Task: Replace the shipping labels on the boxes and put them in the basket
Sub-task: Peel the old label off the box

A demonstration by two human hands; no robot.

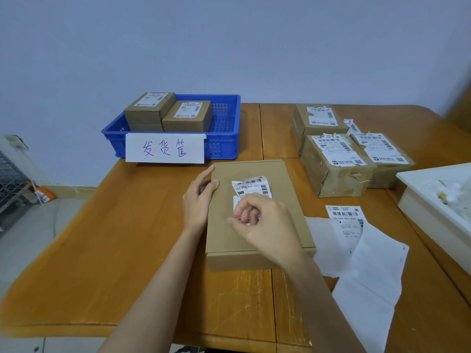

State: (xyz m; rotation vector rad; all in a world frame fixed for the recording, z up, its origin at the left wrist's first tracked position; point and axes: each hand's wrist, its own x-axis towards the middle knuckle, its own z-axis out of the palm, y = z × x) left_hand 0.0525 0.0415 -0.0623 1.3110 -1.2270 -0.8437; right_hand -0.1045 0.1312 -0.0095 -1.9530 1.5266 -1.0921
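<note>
A flat brown cardboard box (pixel 257 240) lies in front of me on the wooden table (pixel 107 263). A torn, crumpled white shipping label (pixel 251 186) clings to its top. My left hand (pixel 200 200) rests against the box's left edge, thumb on the lid. My right hand (pixel 260 222) hovers over the label's lower part with fingers curled, pinching at the paper. A blue basket (pixel 224 142) at the back holds several labelled boxes (pixel 187 115). A fresh label (pixel 344 217) lies on the table to the right.
Three taped boxes with torn labels (pixel 334 164) stand at the back right. White backing sheets (pixel 369 271) lie at the right of the box. A white tray (pixel 433 200) with paper scraps sits at the right edge. A handwritten sign (pixel 165 148) hangs on the basket's front.
</note>
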